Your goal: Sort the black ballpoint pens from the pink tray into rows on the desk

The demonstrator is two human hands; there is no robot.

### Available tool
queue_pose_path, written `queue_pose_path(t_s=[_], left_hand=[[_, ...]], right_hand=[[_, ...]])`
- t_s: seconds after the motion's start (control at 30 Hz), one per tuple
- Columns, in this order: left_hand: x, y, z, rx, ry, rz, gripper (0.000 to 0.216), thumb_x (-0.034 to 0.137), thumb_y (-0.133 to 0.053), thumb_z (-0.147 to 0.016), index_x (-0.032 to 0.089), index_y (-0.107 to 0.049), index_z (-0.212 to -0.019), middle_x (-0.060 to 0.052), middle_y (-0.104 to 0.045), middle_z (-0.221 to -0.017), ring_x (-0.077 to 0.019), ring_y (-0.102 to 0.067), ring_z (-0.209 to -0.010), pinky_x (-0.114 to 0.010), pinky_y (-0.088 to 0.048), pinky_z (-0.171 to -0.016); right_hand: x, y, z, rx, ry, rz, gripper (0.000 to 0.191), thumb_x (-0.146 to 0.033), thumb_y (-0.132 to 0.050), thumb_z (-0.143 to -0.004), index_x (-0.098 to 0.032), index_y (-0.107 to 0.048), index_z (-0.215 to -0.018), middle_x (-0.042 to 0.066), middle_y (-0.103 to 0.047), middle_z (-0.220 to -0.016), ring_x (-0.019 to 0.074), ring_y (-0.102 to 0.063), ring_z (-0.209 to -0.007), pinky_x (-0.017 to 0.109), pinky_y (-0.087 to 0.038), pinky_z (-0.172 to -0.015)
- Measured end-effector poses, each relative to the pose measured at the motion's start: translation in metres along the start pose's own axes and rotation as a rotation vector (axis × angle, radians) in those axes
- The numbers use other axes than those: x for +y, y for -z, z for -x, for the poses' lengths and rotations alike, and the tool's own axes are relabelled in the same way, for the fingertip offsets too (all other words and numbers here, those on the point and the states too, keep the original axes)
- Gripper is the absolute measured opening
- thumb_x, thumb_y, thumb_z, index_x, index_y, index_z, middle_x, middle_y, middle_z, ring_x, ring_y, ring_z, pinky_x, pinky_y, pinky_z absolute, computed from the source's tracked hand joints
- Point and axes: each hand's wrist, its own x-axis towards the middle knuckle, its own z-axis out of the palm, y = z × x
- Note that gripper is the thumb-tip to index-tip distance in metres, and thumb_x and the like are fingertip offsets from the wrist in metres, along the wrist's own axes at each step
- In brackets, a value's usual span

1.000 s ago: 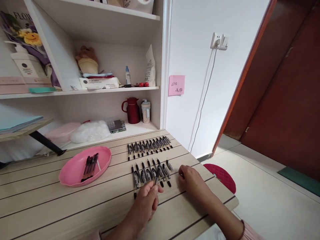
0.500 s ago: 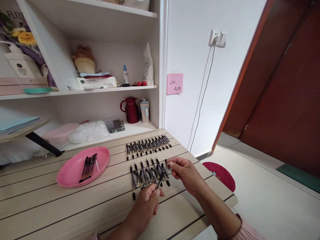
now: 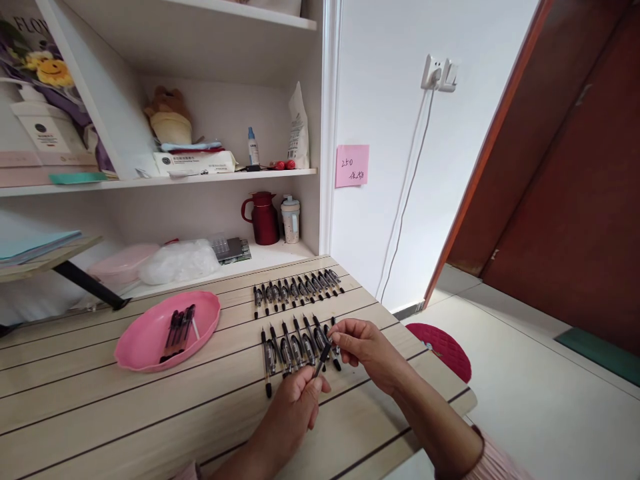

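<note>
My left hand [image 3: 300, 397] is closed around a black pen [image 3: 323, 360], which slants up and to the right. My right hand [image 3: 360, 343] pinches thumb and forefinger together at the pen's upper end; a small pale bit shows there, too tiny to name. Just beyond both hands lies a row of black pens with clear barrels and clipped caps [image 3: 285, 347], partly covered by my fingers. Farther back is a second row of similar pens [image 3: 295, 290], lying side by side.
A pink scalloped tray [image 3: 135, 340] on the left of the slatted table [image 3: 100, 413] holds several dark pens [image 3: 177, 330]. Shelves behind carry a red jug [image 3: 264, 220], a pale tumbler [image 3: 291, 220] and a plastic bag [image 3: 179, 261]. A round red stool [image 3: 445, 350] stands past the right edge.
My right hand has moved slightly left and down, so its pinched fingertips now meet the upper end of the pen. My left hand keeps its hold on the pen.
</note>
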Motion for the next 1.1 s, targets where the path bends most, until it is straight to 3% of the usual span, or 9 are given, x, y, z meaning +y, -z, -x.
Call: queue_pose_path(t_s=[0.47, 0.63, 0.83, 1.03, 1.1], left_hand=[[0.003, -0.006, 0.004, 0.080, -0.054, -0.081, 0.018, 0.030, -0.035, -0.081, 0.018, -0.047, -0.075, 0.009, -0.030, -0.045, -0.0078, -0.029, -0.040, -0.021, -0.020, -0.041], [0.006, -0.006, 0.008, -0.008, -0.032, 0.039, 0.022, 0.037, -0.037, -0.081, 0.017, -0.047, -0.078, 0.011, -0.029, -0.042, -0.0056, -0.022, -0.035, -0.020, -0.016, -0.039], [0.009, -0.004, 0.009, -0.090, 0.038, 0.169, 0.029, 0.043, -0.038, -0.081, 0.017, -0.048, -0.087, 0.012, -0.031, -0.041, -0.0039, -0.013, -0.032, -0.020, -0.011, -0.037], [0.010, -0.004, 0.011, -0.116, 0.033, 0.160, 0.030, 0.044, -0.041, -0.080, 0.016, -0.050, -0.087, 0.011, -0.033, -0.041, -0.0039, -0.017, -0.033, -0.020, -0.013, -0.038], [0.012, -0.004, 0.012, -0.107, 0.036, 0.162, 0.029, 0.044, -0.041, -0.080, 0.016, -0.050, -0.087, 0.011, -0.033, -0.041, -0.0041, -0.017, -0.033, -0.020, -0.013, -0.038]], right_hand=[[0.004, -0.007, 0.003, 0.057, -0.024, 0.101, 0.031, -0.045, -0.063, -0.064, -0.016, -0.053, -0.063, -0.005, -0.049, -0.051, 0.0040, -0.039, -0.039, 0.019, -0.020, -0.037], [-0.002, -0.007, 0.010, 0.030, 0.006, 0.025, 0.029, -0.043, -0.063, -0.065, -0.016, -0.054, -0.063, -0.006, -0.047, -0.049, 0.0046, -0.038, -0.040, 0.020, -0.020, -0.039], [-0.005, 0.000, 0.012, -0.053, 0.004, -0.142, 0.033, -0.041, -0.066, -0.065, -0.017, -0.065, -0.087, -0.002, -0.054, -0.057, 0.0074, -0.043, -0.050, 0.021, -0.025, -0.045], [0.000, 0.000, 0.009, -0.019, 0.021, -0.140, 0.023, -0.037, -0.071, -0.061, -0.016, -0.061, -0.067, -0.005, -0.047, -0.048, 0.0052, -0.036, -0.045, 0.021, -0.022, -0.044], [-0.001, -0.001, 0.010, -0.040, 0.035, -0.135, 0.024, -0.039, -0.069, -0.063, -0.017, -0.061, -0.070, -0.004, -0.050, -0.053, 0.0054, -0.037, -0.046, 0.021, -0.021, -0.044]])
